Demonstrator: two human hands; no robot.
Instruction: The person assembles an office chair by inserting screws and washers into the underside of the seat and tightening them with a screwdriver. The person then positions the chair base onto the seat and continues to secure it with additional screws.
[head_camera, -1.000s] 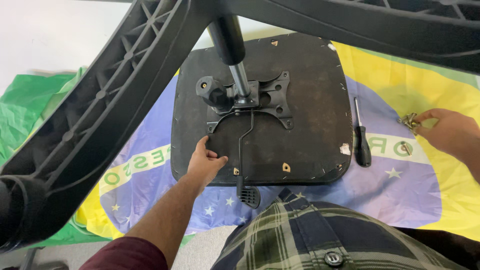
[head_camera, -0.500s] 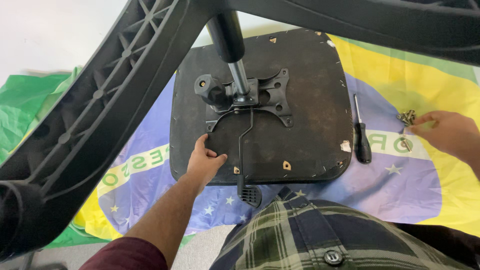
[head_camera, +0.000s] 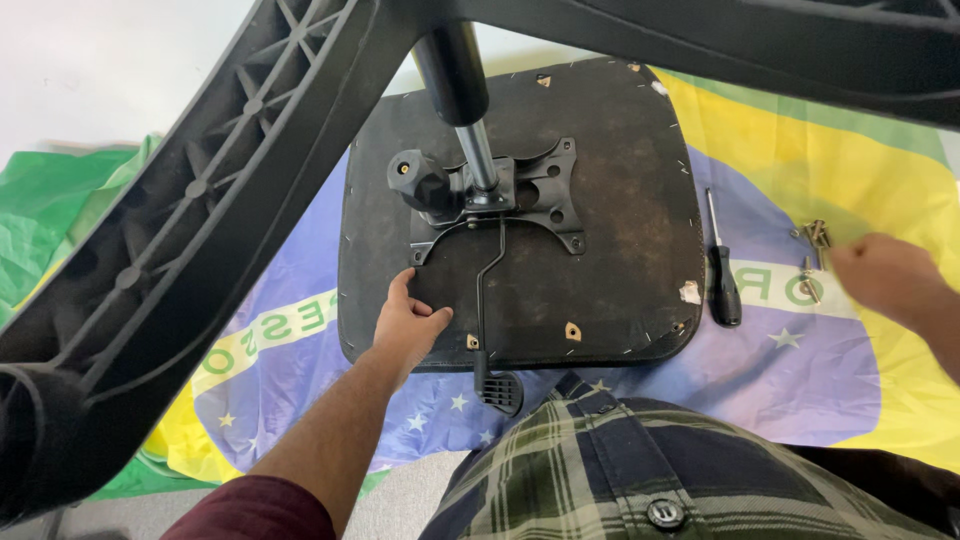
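Nearest us, our left hand (head_camera: 408, 330) lies flat on the upturned seat base (head_camera: 610, 250) — dark, rough, square-cornered — fingers spread, holding nothing. Our right hand (head_camera: 885, 280), blurred, hovers by small metal screws (head_camera: 817, 236) on the glossy flag cloth (head_camera: 820, 370); its fingers we cannot tell. Beyond, a black-handled screwdriver (head_camera: 722, 280).

No packages, signs or screens are in view. The only lettered thing is a white curved band (head_camera: 280, 335) across the flag's (head_camera: 870, 180) blue disc.
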